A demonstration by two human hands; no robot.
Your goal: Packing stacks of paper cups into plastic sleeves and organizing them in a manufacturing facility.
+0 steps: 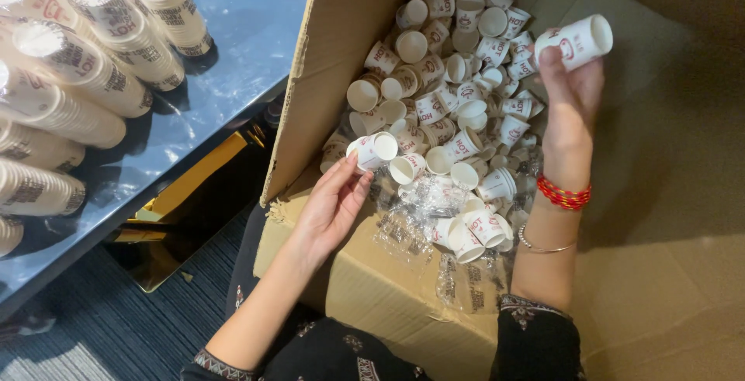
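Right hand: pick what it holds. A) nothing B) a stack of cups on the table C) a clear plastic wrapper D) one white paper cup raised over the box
D: the right hand grips a single white paper cup above the cardboard box of loose cups.

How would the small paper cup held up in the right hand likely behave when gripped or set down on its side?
The paper cup is probably very light: the right hand holds it by the fingertips alone. Its thin paper wall would likely dent under a hard squeeze. Being round and tapered, it would probably roll in a curve, as the loose cups in the cardboard box lie tumbled every way.
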